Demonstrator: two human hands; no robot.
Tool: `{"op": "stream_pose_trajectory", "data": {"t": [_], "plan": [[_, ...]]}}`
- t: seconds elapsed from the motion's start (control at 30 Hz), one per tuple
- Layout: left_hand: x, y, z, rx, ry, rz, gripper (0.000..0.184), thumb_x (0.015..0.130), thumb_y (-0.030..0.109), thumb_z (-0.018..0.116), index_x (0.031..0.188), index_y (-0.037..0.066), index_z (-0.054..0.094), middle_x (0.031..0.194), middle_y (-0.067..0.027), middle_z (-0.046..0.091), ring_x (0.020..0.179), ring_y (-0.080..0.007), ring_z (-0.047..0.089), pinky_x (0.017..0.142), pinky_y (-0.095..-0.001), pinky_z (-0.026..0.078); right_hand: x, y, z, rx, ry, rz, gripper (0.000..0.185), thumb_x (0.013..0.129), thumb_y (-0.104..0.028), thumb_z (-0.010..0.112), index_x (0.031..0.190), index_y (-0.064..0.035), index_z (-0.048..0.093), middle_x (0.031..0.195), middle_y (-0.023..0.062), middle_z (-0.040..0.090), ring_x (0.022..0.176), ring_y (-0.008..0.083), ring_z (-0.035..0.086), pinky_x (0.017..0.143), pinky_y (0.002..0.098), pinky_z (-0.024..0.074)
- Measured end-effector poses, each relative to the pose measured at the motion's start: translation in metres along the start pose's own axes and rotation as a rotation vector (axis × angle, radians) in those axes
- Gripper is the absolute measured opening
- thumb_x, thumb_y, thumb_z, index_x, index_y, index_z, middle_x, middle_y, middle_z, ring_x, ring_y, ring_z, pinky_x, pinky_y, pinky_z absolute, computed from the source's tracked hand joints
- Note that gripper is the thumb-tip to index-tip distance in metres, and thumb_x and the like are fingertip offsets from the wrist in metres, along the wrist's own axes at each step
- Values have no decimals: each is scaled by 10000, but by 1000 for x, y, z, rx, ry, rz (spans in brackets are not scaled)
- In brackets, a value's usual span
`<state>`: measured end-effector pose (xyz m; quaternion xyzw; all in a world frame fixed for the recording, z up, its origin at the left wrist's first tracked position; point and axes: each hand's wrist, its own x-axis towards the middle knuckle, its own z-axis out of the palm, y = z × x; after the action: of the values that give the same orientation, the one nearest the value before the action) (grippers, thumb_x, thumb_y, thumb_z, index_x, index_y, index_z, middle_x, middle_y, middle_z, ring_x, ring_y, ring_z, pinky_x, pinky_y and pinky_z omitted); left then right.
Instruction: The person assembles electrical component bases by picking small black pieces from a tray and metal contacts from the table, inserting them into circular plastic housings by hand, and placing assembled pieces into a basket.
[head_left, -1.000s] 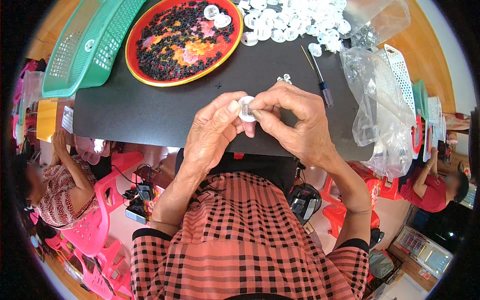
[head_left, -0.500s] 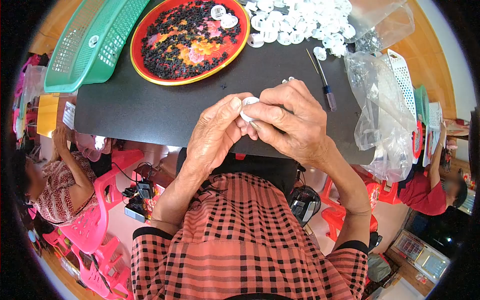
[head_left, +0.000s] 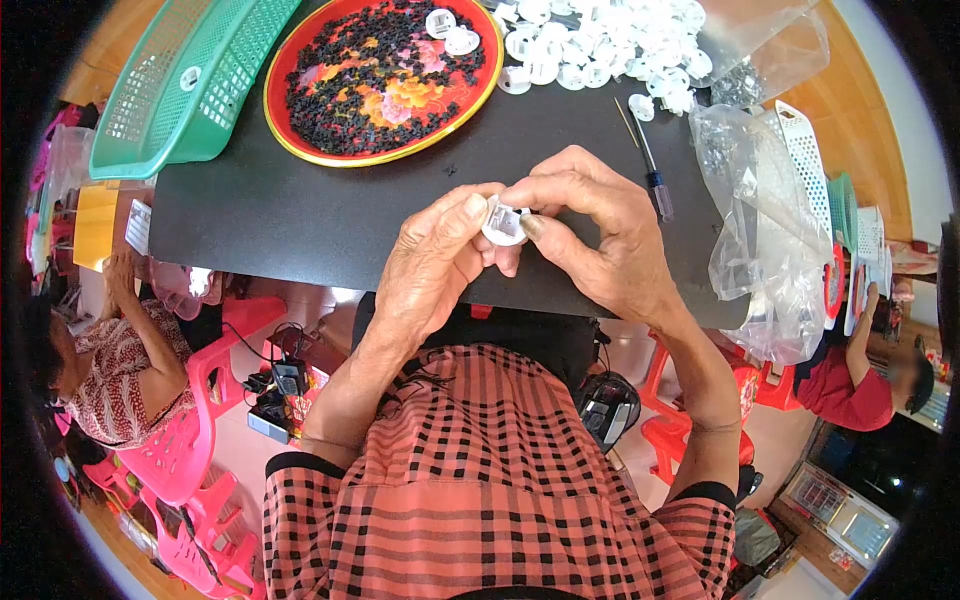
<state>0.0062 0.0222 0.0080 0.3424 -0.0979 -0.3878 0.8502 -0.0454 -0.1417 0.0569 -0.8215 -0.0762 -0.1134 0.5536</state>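
Between my hands, over the near edge of the dark table (head_left: 330, 215), is a round white plastic piece (head_left: 503, 226) with a square recess facing up. My left hand (head_left: 435, 250) pinches its left side between thumb and fingers. My right hand (head_left: 595, 225) touches its right rim with the thumb and forefinger; a small dark bit shows by the thumb tip. Beyond lies a red tray (head_left: 390, 150) with many small black parts and two white pieces (head_left: 461, 41) on it. A heap of white round pieces (head_left: 570, 50) lies at the far side.
A green basket (head_left: 190, 100) stands at the far left. A screwdriver (head_left: 656, 180) and a thin rod (head_left: 626, 122) lie right of my right hand. Clear plastic bags (head_left: 765, 240) cover the table's right side. One person (head_left: 130, 370) sits at the left, another (head_left: 850, 385) at the right.
The white piece has turned and its recess now shows. My right fingers have shifted from its face to its right rim. The tray and table appear slightly further right in view.
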Motion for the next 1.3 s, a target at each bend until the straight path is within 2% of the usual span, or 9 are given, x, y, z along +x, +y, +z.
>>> {"op": "stream_pose_trajectory", "data": {"t": [0.3,0.5,0.63,0.7,0.73,0.83,1.0,1.2,1.3], "plan": [[0,0,-1,-15,4,-31,382,959,267,479,1136,-69,515,870,-97,570,738,-165,551,696,-310,493,3,5,-3,-268,-39,-209,241,708,38,669,931,-51,656,841,67,563,709,157,571,624,264,465],[0,-1,4,5,83,-28,374,951,272,501,1113,-63,535,864,-97,572,744,-161,557,692,-300,496,10,6,-5,-605,-42,-580,205,667,-188,701,836,-97,628,791,-9,536,712,176,501,661,325,379],[-1,0,1,20,56,-32,375,945,275,514,1105,-63,542,869,-96,572,745,-158,556,689,-299,494,14,2,-12,-647,-155,-556,199,671,-170,701,844,-108,624,809,-2,552,707,180,498,652,324,376],[-1,1,-3,15,5,-67,375,946,275,513,1103,-65,541,871,-95,568,739,-159,553,684,-295,489,14,2,-13,-451,-159,-373,153,689,-129,697,824,-100,631,806,19,566,706,200,524,647,327,399],[-1,1,-3,14,7,-65,375,946,275,513,1103,-65,541,871,-95,568,739,-159,553,684,-295,489,11,2,-13,-210,-153,-212,181,724,7,672,893,-55,659,787,45,567,705,164,570,634,273,445],[0,1,-3,9,-10,-72,387,949,286,505,1104,-67,537,859,-90,564,729,-159,549,679,-294,483,9,3,-14,-62,-166,-27,161,755,14,654,907,-36,666,805,56,584,728,140,578,652,253,463],[2,0,-4,-2,-22,-76,400,956,298,487,1113,-68,526,833,-86,561,711,-160,544,675,-295,480,9,8,-14,-1,-80,-45,126,759,-19,649,879,-47,672,808,69,609,706,158,605,648,267,480],[0,1,-1,-10,2,-76,383,960,279,483,1118,-66,527,844,-88,569,712,-156,546,673,-296,481,12,0,-12,-252,-122,-215,191,703,5,678,882,-60,657,813,52,579,724,174,576,641,276,455],[1,1,-1,16,12,-75,379,957,272,488,1119,-68,534,852,-87,576,713,-154,548,675,-290,480,15,-1,-13,-453,-123,-354,143,703,-113,693,828,-90,629,777,19,534,720,192,533,643,324,396]]}}
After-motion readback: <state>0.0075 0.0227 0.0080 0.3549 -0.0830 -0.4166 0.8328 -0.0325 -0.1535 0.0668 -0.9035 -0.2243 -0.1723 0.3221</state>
